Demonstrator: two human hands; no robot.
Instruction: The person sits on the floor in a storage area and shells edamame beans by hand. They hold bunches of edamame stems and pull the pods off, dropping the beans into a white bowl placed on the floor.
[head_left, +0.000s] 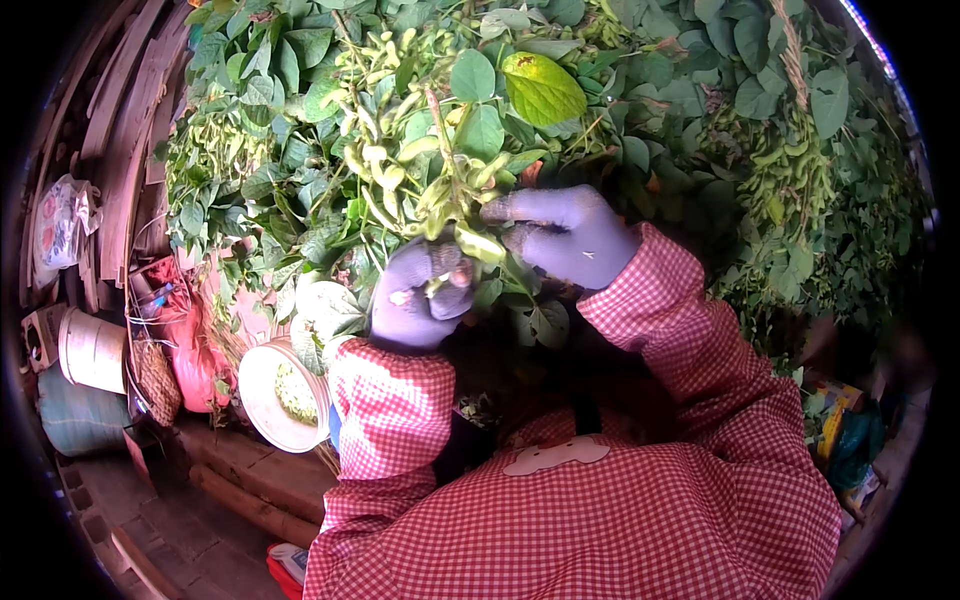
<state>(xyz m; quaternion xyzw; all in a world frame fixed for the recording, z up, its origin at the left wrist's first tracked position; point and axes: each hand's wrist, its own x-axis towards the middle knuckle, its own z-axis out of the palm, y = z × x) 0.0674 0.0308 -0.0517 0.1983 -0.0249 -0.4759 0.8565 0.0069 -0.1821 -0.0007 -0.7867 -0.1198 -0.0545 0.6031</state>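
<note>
My left hand (416, 300), in a grey-purple work glove, is closed around the lower part of a leafy soybean stalk (440, 124). A bare fingertip shows through the worn glove, close to a small pale green piece. Plump green soybean pods (386, 172) hang in clusters along the stalk, and one large pod (480, 244) lies just above my left fingers. From the right, my right hand (577, 232), gloved likewise, reaches its thumb and fingers to the pods at the stalk's base. Its fingertips are partly hidden, so whether they pinch a pod is unclear.
A white plastic bucket (251, 397) holding green pods or beans tilts beside my left sleeve. Heaped soybean plants (660, 142) fill the area ahead. At left are wooden planks (124, 142), a red plastic bag (196, 360) and another white bucket (91, 349).
</note>
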